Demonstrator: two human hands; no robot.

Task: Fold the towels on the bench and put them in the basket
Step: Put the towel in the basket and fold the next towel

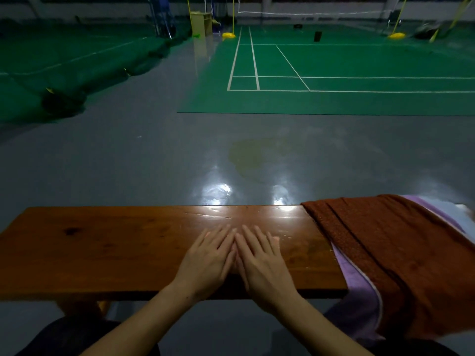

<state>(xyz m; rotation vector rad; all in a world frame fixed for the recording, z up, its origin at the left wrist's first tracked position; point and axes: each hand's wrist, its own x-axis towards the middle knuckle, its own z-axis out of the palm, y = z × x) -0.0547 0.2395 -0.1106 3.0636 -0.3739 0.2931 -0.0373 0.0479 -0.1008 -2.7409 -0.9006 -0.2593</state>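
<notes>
Both hands are lying flat, palms down, on the wooden counter [102, 247], side by side near its middle. The left hand [205, 263] and the right hand [262, 265] are touching along their inner edges; the thumbs are hidden between and beneath them. The fingers [218, 237] of both hands are lying straight and slightly spread, gripping nothing and pressing only on bare wood.

The towels are lying at the right end of the counter, well apart from the hands. A brown towel [385, 253] is lying uppermost, unfolded, draping over the near edge and hanging down toward the floor. A purple towel [352, 276] is showing under it along its left border and again at the far side. Something pale [465, 209] is showing at the far right beyond the purple; it is cut off by the frame edge and cannot be identified. How many towels are lying in the pile cannot be told.

The counter's right end is hidden beneath the cloth. Its support is only partly showing below the left half, in shadow.

Beyond the counter, a grey glossy floor [128, 163] is reflecting light, and a green court [334, 73] with white lines is lying further off; the distant objects there are dim and blurred.
</notes>
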